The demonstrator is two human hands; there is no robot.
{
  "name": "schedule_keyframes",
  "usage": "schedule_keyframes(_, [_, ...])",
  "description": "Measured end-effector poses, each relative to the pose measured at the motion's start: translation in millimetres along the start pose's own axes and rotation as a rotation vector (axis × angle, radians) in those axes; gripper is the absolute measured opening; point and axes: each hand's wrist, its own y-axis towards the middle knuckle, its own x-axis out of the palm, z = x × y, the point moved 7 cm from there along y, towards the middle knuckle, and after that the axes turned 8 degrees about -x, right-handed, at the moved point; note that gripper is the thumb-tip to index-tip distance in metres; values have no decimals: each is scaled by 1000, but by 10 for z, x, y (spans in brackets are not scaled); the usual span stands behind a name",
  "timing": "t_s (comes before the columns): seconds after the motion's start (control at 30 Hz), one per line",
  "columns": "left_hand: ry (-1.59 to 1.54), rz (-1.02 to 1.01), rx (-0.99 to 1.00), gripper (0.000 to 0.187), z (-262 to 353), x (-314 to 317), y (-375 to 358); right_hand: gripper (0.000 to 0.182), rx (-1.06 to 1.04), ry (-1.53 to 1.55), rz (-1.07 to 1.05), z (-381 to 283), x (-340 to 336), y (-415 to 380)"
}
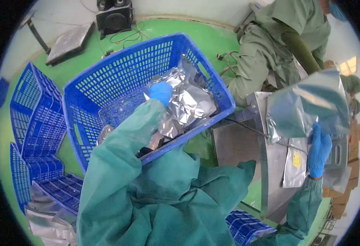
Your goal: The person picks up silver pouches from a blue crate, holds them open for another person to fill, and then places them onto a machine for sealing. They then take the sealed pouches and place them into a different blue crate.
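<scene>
My left hand (161, 92), in a blue glove, reaches into a large blue plastic basket (118, 67). Its fingers are curled against the crumpled silver foil bags (190, 102) heaped on the basket's right side, gripping the edge of one; the fingertips are partly hidden. Out to the right, my gloved right hand (319, 151) pinches the lower edge of a flat silver foil bag (309, 106), raised above a metal table. Just below that bag lies another silver packet (295, 162) with a yellow label, close to my right hand.
A metal table (270, 180) stands at my right, a dark cable crossing it. Beyond it a co-worker in green clothing (266, 53) bends over. Blue baskets (40, 119) stand at left, with foil bags (50, 223) below. A platform scale (70, 44) and black speaker (114, 20) are behind.
</scene>
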Motion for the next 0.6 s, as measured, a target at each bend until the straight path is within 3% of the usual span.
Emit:
schedule_keyframes(0.07, [-59, -4, 60, 20, -61, -40, -165, 26, 37, -1, 20, -53, -1, -14])
schedule_keyframes(0.13, [-432, 69, 180, 26, -147, -85, -303, 27, -46, -68, 32, -89, -12, -8])
schedule_keyframes(0.17, [-414, 70, 203, 26, -162, -107, -349, 26, -55, -123, 6, -143, -14, -4])
schedule_keyframes(0.23, [-220, -102, 37, 32, -258, -131, -387, 25, -50, -47, 41, -49, -18, -16])
schedule_keyframes(0.37, [-15, -253, 9, 34, -265, -32, -276, 21, -71, -57, 32, -101, -43, -20])
schedule_keyframes(0.47, [-93, -136, -13, 31, -375, -133, -24, 20, -140, -27, 51, -170, -59, -22])
schedule_keyframes(0.53, [-334, -59, -101, 27, -577, -393, -69, 21, -164, -116, 5, -189, -60, 5])
schedule_keyframes(0.6, [-346, 203, 21, 23, -644, -751, -20, 22, -235, -158, 50, -119, -76, 24])
